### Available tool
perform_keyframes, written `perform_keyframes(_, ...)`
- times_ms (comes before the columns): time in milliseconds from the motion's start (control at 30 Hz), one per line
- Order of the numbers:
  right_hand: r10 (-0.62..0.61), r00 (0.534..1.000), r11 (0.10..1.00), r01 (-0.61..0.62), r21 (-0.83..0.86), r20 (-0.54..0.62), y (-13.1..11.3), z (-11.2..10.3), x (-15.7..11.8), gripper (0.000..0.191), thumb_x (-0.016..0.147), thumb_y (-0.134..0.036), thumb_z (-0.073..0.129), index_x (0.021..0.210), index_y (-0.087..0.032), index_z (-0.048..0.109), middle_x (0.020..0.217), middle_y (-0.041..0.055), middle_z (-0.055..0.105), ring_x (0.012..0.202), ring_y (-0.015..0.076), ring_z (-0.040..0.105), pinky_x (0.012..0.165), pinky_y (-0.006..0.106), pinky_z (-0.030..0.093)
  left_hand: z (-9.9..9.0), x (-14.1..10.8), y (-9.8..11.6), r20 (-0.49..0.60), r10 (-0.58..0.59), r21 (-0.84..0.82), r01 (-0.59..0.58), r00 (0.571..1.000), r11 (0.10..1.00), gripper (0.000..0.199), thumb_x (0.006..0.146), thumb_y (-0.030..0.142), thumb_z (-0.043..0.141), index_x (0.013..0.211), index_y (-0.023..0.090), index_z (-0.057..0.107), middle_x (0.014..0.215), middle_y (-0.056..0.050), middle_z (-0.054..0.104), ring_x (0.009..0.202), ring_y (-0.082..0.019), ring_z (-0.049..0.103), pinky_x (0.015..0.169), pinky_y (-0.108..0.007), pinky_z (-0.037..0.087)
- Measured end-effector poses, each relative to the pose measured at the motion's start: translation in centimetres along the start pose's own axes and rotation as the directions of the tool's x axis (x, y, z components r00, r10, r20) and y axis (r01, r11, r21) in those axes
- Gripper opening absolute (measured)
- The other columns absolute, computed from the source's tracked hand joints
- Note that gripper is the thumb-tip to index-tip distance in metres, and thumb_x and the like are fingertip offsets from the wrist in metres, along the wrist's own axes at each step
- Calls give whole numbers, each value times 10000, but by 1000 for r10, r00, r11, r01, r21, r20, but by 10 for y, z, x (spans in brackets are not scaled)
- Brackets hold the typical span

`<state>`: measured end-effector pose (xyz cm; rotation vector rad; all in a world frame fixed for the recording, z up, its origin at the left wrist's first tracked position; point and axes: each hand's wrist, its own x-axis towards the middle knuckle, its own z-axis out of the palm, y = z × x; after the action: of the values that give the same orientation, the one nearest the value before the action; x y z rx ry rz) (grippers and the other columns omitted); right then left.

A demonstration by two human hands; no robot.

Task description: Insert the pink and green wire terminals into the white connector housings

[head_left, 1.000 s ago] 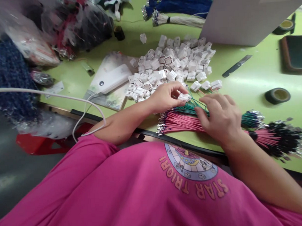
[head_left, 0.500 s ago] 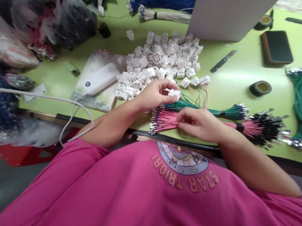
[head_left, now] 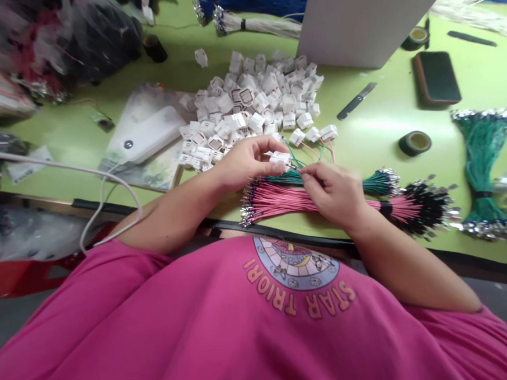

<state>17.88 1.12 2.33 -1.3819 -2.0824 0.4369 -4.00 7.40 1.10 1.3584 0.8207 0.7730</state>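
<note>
My left hand (head_left: 246, 161) pinches a white connector (head_left: 279, 158) in front of the heap of white connectors (head_left: 249, 100). Close at its right side, my right hand (head_left: 331, 189) has thumb and forefinger pressed on the end of a thin wire (head_left: 295, 167), which points at the connector; whether it is inside cannot be made out. Under my hands lie a bundle of pink wires (head_left: 279, 200) and a bundle of green wires (head_left: 373, 183). Three connectors with wires attached (head_left: 312, 134) rest just beyond my right hand.
A white power bank (head_left: 154, 135) with a cable lies on a booklet at left. Behind stands a grey box (head_left: 355, 23). To the right are a knife (head_left: 356, 101), a tape roll (head_left: 415, 143), a phone (head_left: 437, 76) and another green wire bundle (head_left: 483, 163).
My right hand has risen from the pink wires to the connector, now with a wire end between its fingers. The whole view has shifted, so things on the table appear farther left.
</note>
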Motion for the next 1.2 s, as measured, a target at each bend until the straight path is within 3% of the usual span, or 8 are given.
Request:
perform_keyframes(167, 49, 995, 997, -54, 49, 86, -1, -2, 5, 232, 880, -253, 504, 794, -183, 708, 722, 48, 713, 662, 168, 619, 656, 304, 433, 0, 1, -4, -1, 21, 46, -21, 1000, 999, 497, 628, 424, 911, 979, 162, 676, 894, -42, 693, 761, -118, 634, 718, -280, 537)
perform_keyframes(333, 133, 975, 970, -166, 180, 179, -5, -2, 11, 203, 852, -252, 534, 703, -189, 655, 643, 13, 662, 618, 145, 565, 637, 287, 421, 3, 1, -13, -37, 211, 218, -198, 977, 956, 398, 600, 378, 917, 872, 179, 706, 860, -31, 636, 762, -118, 595, 661, -272, 476)
perform_keyframes(467, 172, 968, 941, -217, 259, 184, -5, 1, 14, 202, 840, -256, 542, 666, -197, 625, 624, -1, 635, 616, 140, 544, 633, 286, 429, 4, 2, -21, -50, 256, 244, -236, 965, 940, 382, 606, 388, 913, 866, 186, 718, 828, -23, 613, 722, -108, 571, 629, -270, 447)
perform_keyframes(633, 214, 952, 909, -275, 312, 219, 0, 1, 16, 180, 825, -279, 578, 680, -195, 642, 576, -19, 577, 567, 120, 475, 574, 275, 400, 3, 4, -22, -81, 277, 263, -247, 958, 933, 396, 619, 422, 909, 880, 195, 717, 822, -24, 627, 726, -115, 578, 635, -272, 459)
perform_keyframes(833, 225, 935, 887, -313, 341, 274, -3, 4, 18, 186, 815, -245, 566, 645, -188, 618, 553, -37, 532, 554, 103, 439, 582, 273, 381, 8, 1, -20, -21, 394, 418, -350, 919, 838, 250, 659, 307, 852, 837, 184, 727, 864, -42, 683, 804, -137, 620, 722, -291, 495)
perform_keyframes(1067, 235, 952, 893, -291, 345, 194, 2, -1, 24, 172, 847, -295, 593, 732, -181, 649, 595, -25, 538, 584, 113, 454, 599, 291, 378, 5, 4, -7, -51, 348, 491, -280, 936, 825, 271, 719, 287, 818, 941, 176, 710, 903, -41, 647, 771, -119, 594, 683, -273, 496)
perform_keyframes(1133, 322, 944, 881, -327, 341, 74, 20, -12, 30, 173, 871, -316, 578, 825, -181, 675, 598, -19, 524, 558, 114, 433, 584, 303, 369, -5, 3, 6, -96, 322, 544, -221, 942, 809, 277, 769, 266, 776, 1016, 172, 692, 995, -60, 647, 823, -127, 611, 724, -278, 516)
perform_keyframes(1200, 430, 897, 886, -396, 242, -107, 43, -26, 35, 197, 901, -301, 526, 871, -174, 674, 597, 2, 521, 543, 123, 437, 588, 325, 368, -17, -2, 21, -93, 276, 653, -151, 957, 743, 310, 803, 246, 734, 1098, 173, 672, 1089, -77, 642, 894, -144, 620, 775, -288, 528)
